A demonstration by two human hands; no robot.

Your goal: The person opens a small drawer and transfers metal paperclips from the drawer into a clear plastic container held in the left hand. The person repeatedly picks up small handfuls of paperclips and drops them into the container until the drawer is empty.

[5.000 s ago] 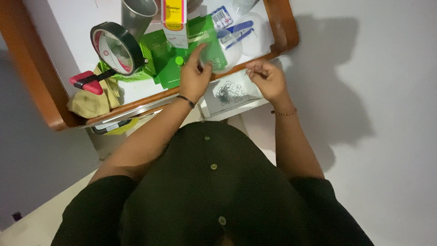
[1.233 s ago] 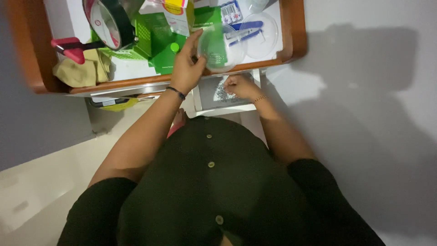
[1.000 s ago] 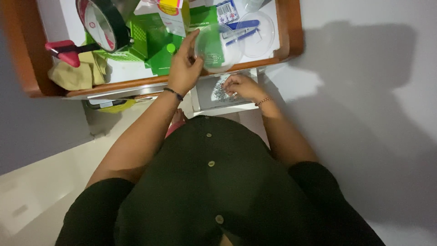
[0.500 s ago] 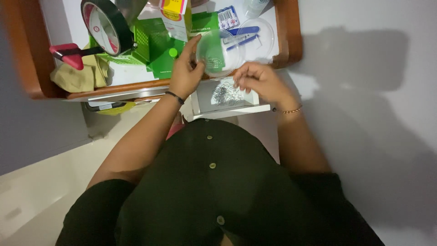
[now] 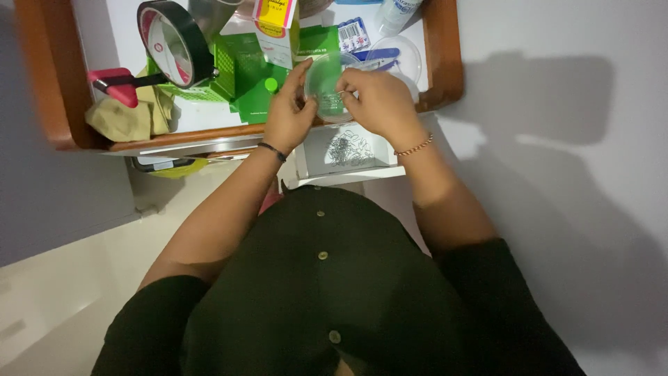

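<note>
My left hand [image 5: 289, 115] grips a clear round plastic container [image 5: 323, 82] by its left rim, tilted above the front edge of the desk. My right hand [image 5: 379, 104] sits over the container's right side, fingertips pinched on a few small metal clips at its opening. Below both hands an open white drawer [image 5: 313, 150] holds a loose pile of the same metal clips [image 5: 346, 146].
The desk has a raised wooden rim [image 5: 445, 49]. On it lie a large black tape roll [image 5: 174, 43] with a red handle, a green basket [image 5: 236, 59], a yellow-pink carton [image 5: 276, 28], a second clear dish [image 5: 403, 56], and a tan cloth [image 5: 129, 118].
My right hand rose from the clip pile in the drawer up to the container's opening. My left hand kept holding the container.
</note>
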